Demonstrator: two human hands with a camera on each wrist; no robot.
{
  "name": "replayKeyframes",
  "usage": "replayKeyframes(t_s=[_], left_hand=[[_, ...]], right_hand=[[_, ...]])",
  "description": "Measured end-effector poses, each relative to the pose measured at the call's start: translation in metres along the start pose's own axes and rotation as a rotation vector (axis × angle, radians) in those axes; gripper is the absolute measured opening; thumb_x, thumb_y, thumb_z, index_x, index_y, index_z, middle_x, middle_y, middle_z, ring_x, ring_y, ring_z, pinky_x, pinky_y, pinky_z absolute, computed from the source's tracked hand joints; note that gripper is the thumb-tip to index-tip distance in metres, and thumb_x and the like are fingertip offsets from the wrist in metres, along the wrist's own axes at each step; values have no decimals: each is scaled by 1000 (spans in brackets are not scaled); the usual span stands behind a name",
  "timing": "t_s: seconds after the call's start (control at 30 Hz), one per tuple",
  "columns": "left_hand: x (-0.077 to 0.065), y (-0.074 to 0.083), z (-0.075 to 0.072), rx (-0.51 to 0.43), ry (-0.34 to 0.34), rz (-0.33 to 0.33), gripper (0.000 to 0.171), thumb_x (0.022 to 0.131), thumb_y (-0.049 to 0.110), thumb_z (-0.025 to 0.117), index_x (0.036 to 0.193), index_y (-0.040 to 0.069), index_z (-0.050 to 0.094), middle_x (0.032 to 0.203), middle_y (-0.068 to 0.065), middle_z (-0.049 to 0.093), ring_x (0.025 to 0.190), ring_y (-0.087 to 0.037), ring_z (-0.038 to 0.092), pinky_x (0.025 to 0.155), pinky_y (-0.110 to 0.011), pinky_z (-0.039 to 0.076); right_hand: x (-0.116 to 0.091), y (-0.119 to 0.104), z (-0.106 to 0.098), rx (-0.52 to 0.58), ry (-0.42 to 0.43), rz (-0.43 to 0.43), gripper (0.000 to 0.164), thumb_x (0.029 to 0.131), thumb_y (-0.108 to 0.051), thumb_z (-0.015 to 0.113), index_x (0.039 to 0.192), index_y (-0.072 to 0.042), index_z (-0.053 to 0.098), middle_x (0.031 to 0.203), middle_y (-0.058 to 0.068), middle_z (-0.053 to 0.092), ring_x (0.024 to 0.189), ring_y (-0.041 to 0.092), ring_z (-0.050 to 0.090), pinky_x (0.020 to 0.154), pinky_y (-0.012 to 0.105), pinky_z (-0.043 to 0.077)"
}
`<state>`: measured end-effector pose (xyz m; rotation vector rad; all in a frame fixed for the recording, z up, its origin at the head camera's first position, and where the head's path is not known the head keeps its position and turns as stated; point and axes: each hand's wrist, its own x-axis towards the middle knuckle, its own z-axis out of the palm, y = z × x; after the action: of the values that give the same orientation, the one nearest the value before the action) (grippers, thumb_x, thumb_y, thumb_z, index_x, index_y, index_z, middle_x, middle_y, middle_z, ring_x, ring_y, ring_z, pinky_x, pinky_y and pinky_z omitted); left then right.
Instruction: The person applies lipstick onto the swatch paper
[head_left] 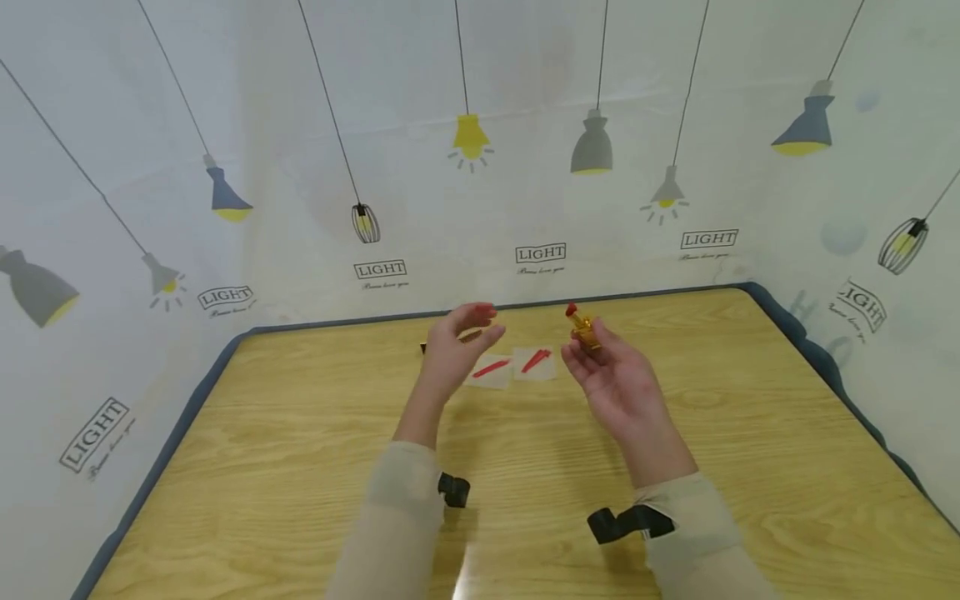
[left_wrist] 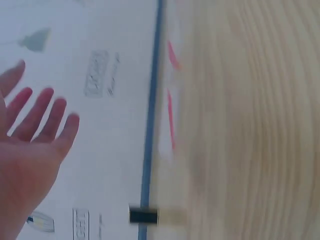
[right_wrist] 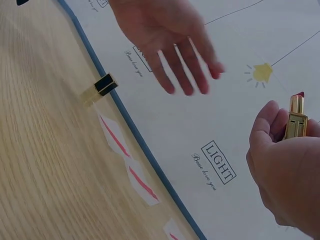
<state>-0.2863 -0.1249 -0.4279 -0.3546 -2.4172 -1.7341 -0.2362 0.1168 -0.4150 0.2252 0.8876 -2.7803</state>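
Observation:
My right hand (head_left: 622, 387) pinches a gold lipstick (head_left: 585, 332), its red tip wound out and pointing up. To the left, my left hand (head_left: 459, 354) is raised above the table with fingers relaxed and holds nothing; a red smear shows on a fingertip. Between the hands lie white paper pieces (head_left: 491, 379) with red strokes on them, and the right wrist view shows a third paper (right_wrist: 171, 231) at its bottom edge. A black lipstick cap (right_wrist: 106, 84) with gold trim stands on the table, mostly hidden behind my left hand in the head view.
The wood-patterned table (head_left: 300, 467) has a blue-grey edging (head_left: 352, 322) along its back and sides. Behind it, a white backdrop (head_left: 300, 167) with printed lamps encloses the back and both sides. Black straps (head_left: 453, 490) sit at both wrists.

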Motion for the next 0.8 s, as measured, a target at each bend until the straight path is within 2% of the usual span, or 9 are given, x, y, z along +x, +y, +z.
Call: replayKeyframes(t_s=[0.07,0.17,0.27,0.37,0.47,0.57,0.63,0.8], left_hand=[[-4,12,14,-134,-76,0,40,102,26,74,139,10,67,140,-9,70,136,-32,62,116,-47,53],[-8,22,34,-232,-152,-8,42,103,28,73,142,13,66,142,-7,69,136,-24,62,116,-45,53],[-10,27,49,-301,-157,-29,39,103,25,72,140,11,69,139,-7,71,130,-17,65,112,-38,54],[-13,28,58,-394,-125,-57,34,102,21,73,134,8,72,131,-7,74,121,-13,67,104,-30,57],[-17,30,61,-481,-103,-65,32,102,20,73,131,5,74,128,-6,77,116,-13,68,101,-26,57],[-20,36,60,-506,-115,-51,31,103,21,72,131,6,75,129,-4,78,119,-13,69,103,-27,55],[-22,41,56,-492,-134,-49,31,104,23,72,130,8,76,129,-3,79,121,-13,69,108,-31,54],[-33,59,44,-441,-168,-8,30,105,24,70,127,6,77,124,-3,80,126,-17,68,120,-42,47]], right_hand=[[1,4,2,-11,2,6,17,106,-25,67,116,-13,62,104,4,68,97,14,64,97,26,59],[1,10,6,-22,-7,14,15,106,-26,65,114,-13,64,104,2,69,99,13,63,99,26,59],[1,17,9,-28,-26,19,14,108,-28,63,111,-15,66,105,1,71,101,14,63,100,27,58],[0,23,13,-16,-53,32,16,108,-29,61,110,-15,69,105,2,71,103,15,63,101,28,57],[-2,27,15,-21,-69,59,20,109,-32,60,111,-16,71,105,2,72,104,16,65,102,30,58],[-8,29,15,-99,-104,67,23,109,-36,58,116,-18,71,105,1,72,105,17,66,102,31,58],[-14,28,12,-206,-147,46,24,110,-36,57,117,-20,73,107,-1,71,106,17,67,102,32,59],[-30,19,7,-482,-278,-81,25,110,-24,57,121,-23,80,114,-5,74,106,15,72,100,32,62]])
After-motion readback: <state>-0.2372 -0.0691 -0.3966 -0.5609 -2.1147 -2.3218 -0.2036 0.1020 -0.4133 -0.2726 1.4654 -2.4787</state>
